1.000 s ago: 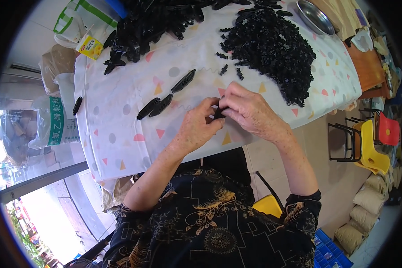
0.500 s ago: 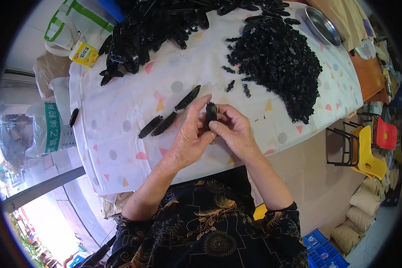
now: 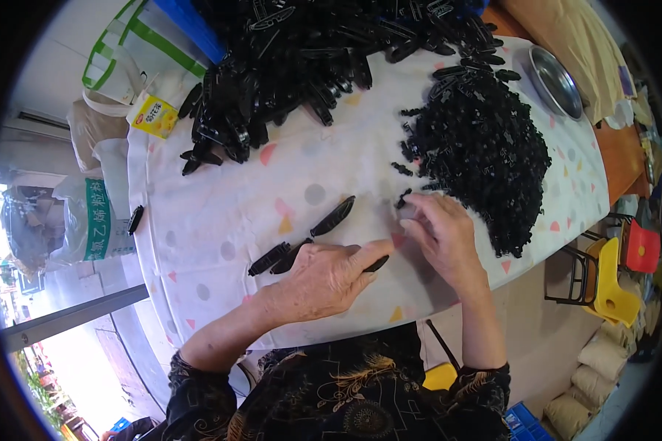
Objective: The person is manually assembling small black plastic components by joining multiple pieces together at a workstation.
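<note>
My left hand is closed around a long black plastic piece, and only one end shows past the fingers. My right hand reaches to a small black plastic part on the cloth; the index fingertip seems to touch it, with the thumb apart. Beside the left hand lie a boat-shaped black piece, another black piece and a third black piece partly covered by that hand. A heap of small black parts spreads just beyond my right hand.
A large pile of long black pieces covers the table's far side. One black piece lies at the left edge near a yellow box. A metal bowl stands far right. Yellow and red chairs stand right of the table.
My hands have moved apart. The left now keeps the long black piece alone, while the right has let go and gone right to the loose small parts. The whole view has shifted.
</note>
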Tool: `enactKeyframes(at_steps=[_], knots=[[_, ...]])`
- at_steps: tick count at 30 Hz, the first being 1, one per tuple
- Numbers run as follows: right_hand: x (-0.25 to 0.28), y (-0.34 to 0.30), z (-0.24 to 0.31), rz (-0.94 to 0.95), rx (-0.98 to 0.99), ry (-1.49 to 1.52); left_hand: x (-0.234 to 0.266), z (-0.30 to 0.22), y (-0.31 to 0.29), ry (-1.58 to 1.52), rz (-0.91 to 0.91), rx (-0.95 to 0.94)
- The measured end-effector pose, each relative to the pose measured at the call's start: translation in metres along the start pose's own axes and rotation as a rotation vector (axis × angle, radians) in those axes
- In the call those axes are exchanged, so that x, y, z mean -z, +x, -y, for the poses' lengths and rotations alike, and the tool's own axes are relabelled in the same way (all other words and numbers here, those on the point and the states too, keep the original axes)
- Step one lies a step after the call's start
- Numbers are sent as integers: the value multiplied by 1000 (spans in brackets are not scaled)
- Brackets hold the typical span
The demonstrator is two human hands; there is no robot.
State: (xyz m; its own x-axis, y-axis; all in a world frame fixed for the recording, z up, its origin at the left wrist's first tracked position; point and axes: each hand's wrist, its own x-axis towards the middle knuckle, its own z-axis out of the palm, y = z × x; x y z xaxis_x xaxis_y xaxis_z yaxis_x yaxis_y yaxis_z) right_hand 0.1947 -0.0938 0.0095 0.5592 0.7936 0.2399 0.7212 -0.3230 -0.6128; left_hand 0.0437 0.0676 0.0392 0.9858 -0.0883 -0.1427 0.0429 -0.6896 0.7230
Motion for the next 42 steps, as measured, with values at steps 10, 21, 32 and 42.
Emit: enactKeyframes(at_steps=[10, 21, 32, 42], knots=[[-25, 20, -13, 10, 119, -465, 44, 39, 58, 562, -217, -255], [-3, -11, -4, -61, -496, 1538, 80, 100, 99, 796, -530, -219], [-10, -65, 12, -162, -608, 1995, -25, -17, 40, -758, -256, 77], [-4, -90, 35, -187, -497, 1387, -39, -31, 8, -930, -149, 183]])
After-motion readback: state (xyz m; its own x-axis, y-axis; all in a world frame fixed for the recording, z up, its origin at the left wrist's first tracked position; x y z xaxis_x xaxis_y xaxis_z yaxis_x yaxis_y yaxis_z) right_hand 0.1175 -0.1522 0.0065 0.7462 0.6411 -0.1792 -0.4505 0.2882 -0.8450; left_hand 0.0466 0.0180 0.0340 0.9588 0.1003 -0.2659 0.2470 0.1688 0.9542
